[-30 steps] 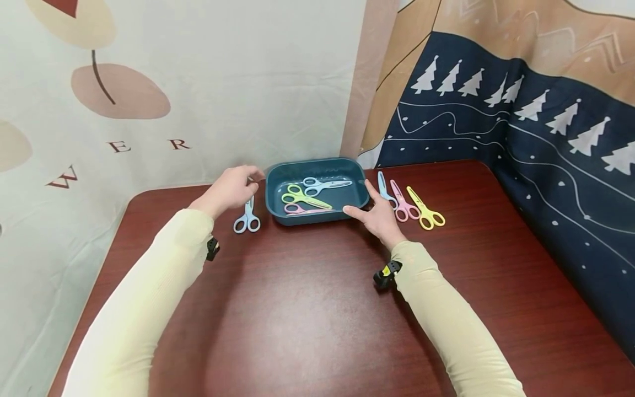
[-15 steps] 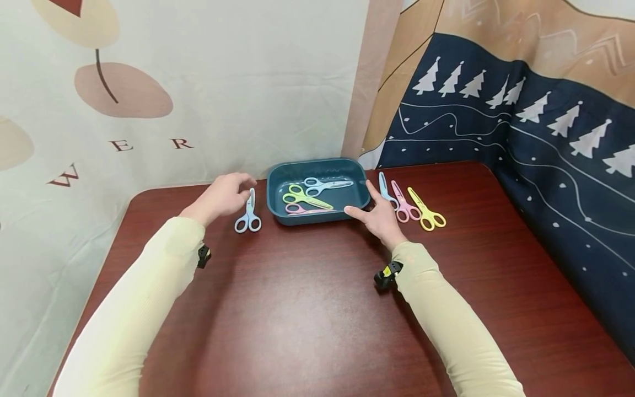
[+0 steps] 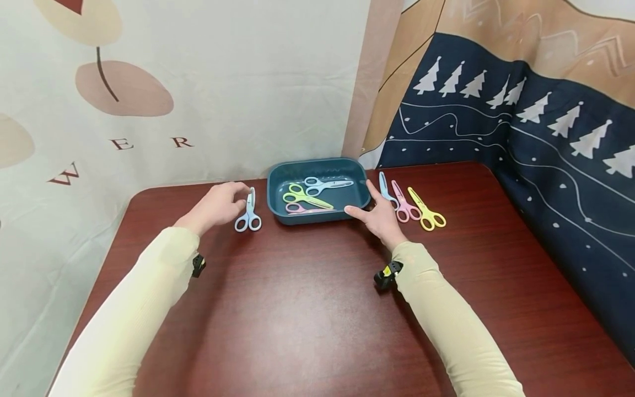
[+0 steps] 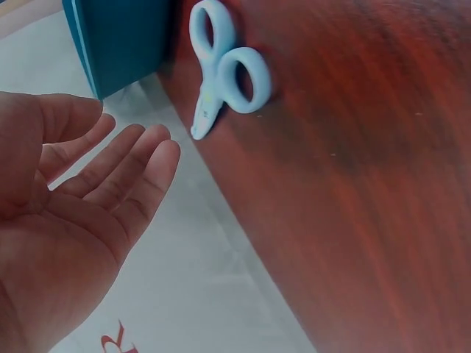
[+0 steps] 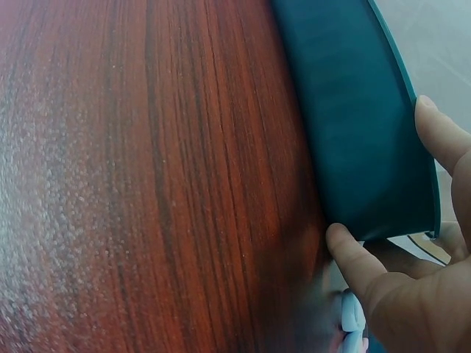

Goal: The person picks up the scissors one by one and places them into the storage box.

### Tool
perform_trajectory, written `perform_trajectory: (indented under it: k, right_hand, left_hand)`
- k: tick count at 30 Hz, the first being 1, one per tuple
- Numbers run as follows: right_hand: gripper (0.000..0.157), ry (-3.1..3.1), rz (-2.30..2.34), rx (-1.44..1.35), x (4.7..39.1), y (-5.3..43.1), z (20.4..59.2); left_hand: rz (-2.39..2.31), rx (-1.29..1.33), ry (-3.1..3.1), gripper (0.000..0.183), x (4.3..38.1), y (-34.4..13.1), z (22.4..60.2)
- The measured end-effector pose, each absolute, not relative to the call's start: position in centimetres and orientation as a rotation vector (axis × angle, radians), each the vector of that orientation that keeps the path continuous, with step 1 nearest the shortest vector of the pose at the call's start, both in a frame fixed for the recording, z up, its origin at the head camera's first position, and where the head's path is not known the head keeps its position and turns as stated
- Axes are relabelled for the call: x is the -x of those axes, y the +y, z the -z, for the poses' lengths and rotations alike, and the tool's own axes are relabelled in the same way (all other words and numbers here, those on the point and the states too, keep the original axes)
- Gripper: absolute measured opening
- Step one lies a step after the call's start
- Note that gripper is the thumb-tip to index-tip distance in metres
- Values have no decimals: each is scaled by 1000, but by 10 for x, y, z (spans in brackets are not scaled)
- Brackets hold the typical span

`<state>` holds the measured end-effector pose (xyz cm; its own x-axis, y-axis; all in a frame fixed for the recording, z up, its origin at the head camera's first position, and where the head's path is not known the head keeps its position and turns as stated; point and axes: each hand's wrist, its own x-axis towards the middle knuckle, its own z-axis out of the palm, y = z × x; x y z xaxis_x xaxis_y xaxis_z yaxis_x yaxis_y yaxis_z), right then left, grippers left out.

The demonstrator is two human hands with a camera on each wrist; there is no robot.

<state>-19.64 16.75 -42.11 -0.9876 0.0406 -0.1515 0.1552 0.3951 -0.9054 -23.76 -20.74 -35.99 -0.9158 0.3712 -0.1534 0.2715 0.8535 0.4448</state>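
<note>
My left hand is just left of a pair of light blue scissors lying on the table. In the left wrist view these scissors lie apart from the relaxed fingers, and nothing is in the hand. A dark teal plastic basin stands at the table's back edge. Inside it lie blue scissors, green scissors and pink scissors. My right hand rests on the basin's right end, thumb on the front wall and outstretched fingers along the side. In the right wrist view the fingertips touch the basin's corner.
Right of the basin lie blue scissors, pink scissors and yellow scissors. The dark red table ends at a pale printed cloth behind and a navy one with white trees at the right.
My left hand has moved left and a little nearer, away from the basin's left end, uncovering the blades of the blue scissors. My right hand and the basin have stayed in place.
</note>
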Motion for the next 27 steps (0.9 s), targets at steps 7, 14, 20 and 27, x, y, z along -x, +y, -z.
perform_trajectory:
  k: [7, 14, 20, 27]
  right_hand:
    - [97, 2528, 1665, -186, 197, 167, 421]
    - [97, 2527, 1664, -185, 196, 168, 420]
    - [96, 2531, 1659, -194, 196, 168, 420]
    - [96, 2531, 1659, -189, 196, 169, 419]
  left_hand:
    - [-640, -470, 2790, 40, 231, -214, 369]
    - [-705, -453, 2772, 36, 225, -216, 378]
    - [-731, -451, 2758, 35, 223, -216, 384]
    - [-731, -476, 2764, 34, 222, -217, 391]
